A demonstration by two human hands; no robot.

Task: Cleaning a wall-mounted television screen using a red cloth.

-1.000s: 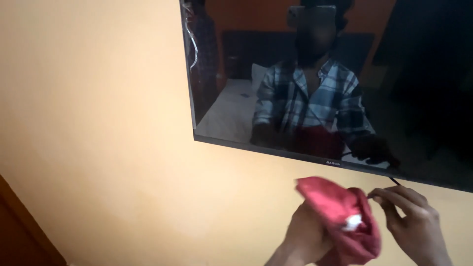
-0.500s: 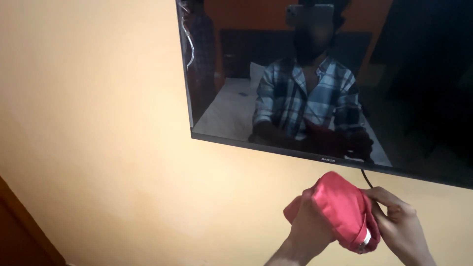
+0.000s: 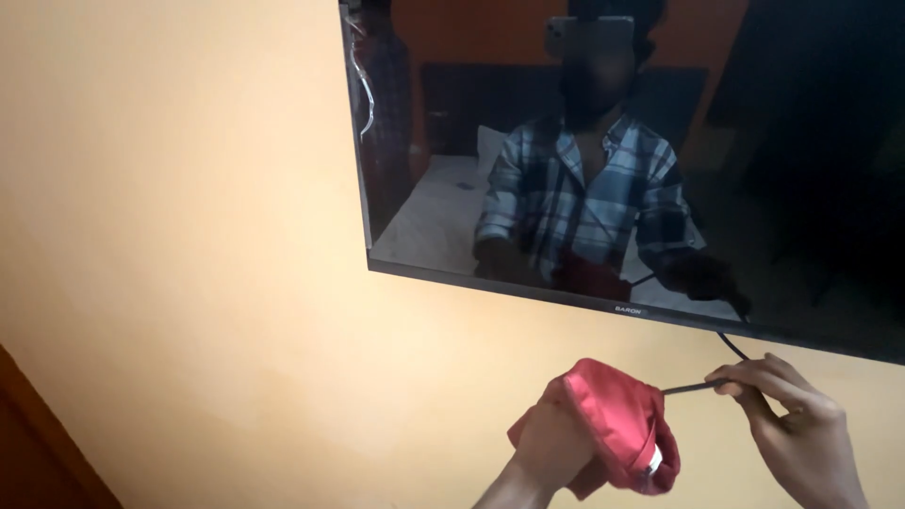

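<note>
Just below screen edge (image 3: 566, 294), cloth (image 3: 617, 419).

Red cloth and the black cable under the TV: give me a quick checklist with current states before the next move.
1. Left hand grips the red cloth: ok, cloth wrapped over the fingers.
2. Right hand pinches the black cable: ok, held taut between fingertips.
3. Cloth meets cable: ok, the cable runs into the cloth's folds.
4. Cable's far end: cannot tell, it rises behind the television edge.
5. Cable condition: cannot tell, too thin to judge.
6. Hands apart from the screen: ok, both are below its bottom bezel, in front of the yellow wall.
</note>
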